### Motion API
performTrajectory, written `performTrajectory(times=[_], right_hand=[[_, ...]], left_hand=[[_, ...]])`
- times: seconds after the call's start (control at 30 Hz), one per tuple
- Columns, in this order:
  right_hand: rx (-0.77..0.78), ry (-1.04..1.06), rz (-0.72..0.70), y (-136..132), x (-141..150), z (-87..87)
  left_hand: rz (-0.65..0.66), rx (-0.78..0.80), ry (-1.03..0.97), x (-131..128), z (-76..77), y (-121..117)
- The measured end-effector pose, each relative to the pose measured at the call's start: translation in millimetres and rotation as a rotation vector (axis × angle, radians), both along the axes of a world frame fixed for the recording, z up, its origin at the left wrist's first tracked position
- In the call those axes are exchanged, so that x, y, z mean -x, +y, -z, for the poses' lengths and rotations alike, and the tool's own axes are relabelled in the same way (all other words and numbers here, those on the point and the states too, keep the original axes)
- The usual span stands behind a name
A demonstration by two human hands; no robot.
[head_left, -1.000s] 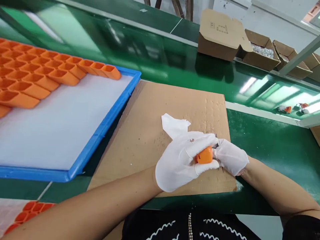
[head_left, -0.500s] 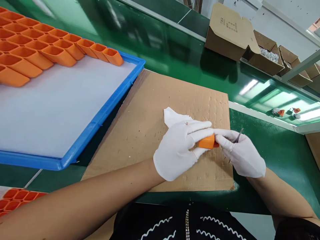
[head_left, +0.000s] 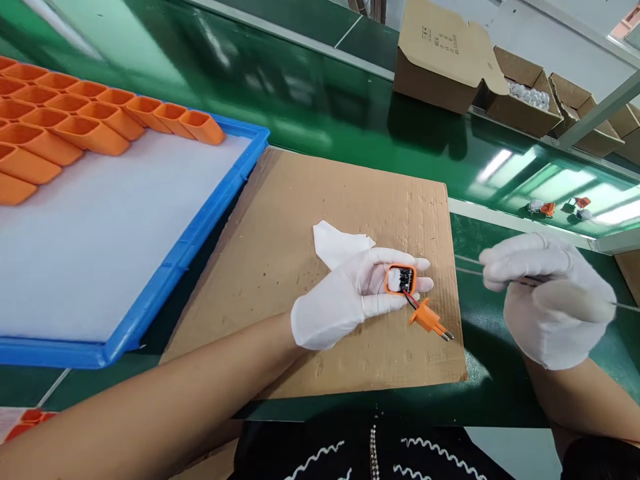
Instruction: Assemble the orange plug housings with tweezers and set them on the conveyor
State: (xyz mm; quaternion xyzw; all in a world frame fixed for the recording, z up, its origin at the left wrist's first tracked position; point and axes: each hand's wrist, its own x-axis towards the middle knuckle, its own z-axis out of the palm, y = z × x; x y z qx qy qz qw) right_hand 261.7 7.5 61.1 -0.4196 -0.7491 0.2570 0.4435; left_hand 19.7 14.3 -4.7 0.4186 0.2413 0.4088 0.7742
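Note:
In a white glove, my left hand (head_left: pixel 345 297) is palm up over the cardboard sheet, fingers around an orange charger housing (head_left: pixel 388 280). The housing's open end faces me, showing a dark circuit board (head_left: pixel 407 280) and a white lump inside. Red and black wires run out of it to an orange two-pin plug piece (head_left: pixel 428 318), which hangs beside the fingers. My gloved right hand (head_left: pixel 555 293) is off to the right above the green table, closed on thin metal tweezers (head_left: pixel 469 265) whose tips point left. A white cloth scrap (head_left: pixel 340 244) lies just behind my left hand.
A blue-rimmed tray (head_left: pixel 180 250) with rows of orange housings (head_left: pixel 95 127) stands at left. Under my hands is a cardboard sheet (head_left: pixel 280 220). Cardboard boxes (head_left: pixel 435 60) line the back right. Small orange-and-white parts (head_left: pixel 543 208) sit on the green surface at right.
My left hand has turned palm up, so the housing's open end and wired plug piece now show. My right hand has moved away to the right, with the tweezers now pointing left.

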Motion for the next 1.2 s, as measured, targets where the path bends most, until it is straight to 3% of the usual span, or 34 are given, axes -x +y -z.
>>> performTrajectory(times=[0.1,0.23,0.47,0.57,0.73,1.0,1.13,1.2], right_hand=[[-0.097,0.109,0.061,-8.1,24.4,-3.7],[-0.219,-0.064,0.004,-3.2,27.3,-0.2],[-0.320,-0.464,-0.324,2.0,35.2,5.3],[-0.384,-0.530,-0.377,0.0,44.2,10.0],[-0.409,-0.499,-0.423,4.7,45.9,15.0],[-0.434,-0.292,-0.417,7.5,49.7,19.4],[-0.369,-0.158,-0.491,5.2,53.1,19.5],[-0.295,-0.127,-0.449,2.0,50.7,16.7]], left_hand=[[0.014,-0.005,0.022,1.4,-2.6,0.1],[0.077,-0.003,0.029,5.5,-5.2,3.4],[0.233,-0.006,0.064,9.1,-8.7,6.3],[0.231,-0.043,0.096,8.1,-11.9,6.4],[0.240,-0.101,0.128,9.0,-14.4,6.8],[0.455,-0.082,0.075,8.8,-0.7,5.6],[0.452,-0.057,0.053,11.0,-3.5,7.0],[0.427,-0.053,0.036,12.8,-5.7,7.6]])
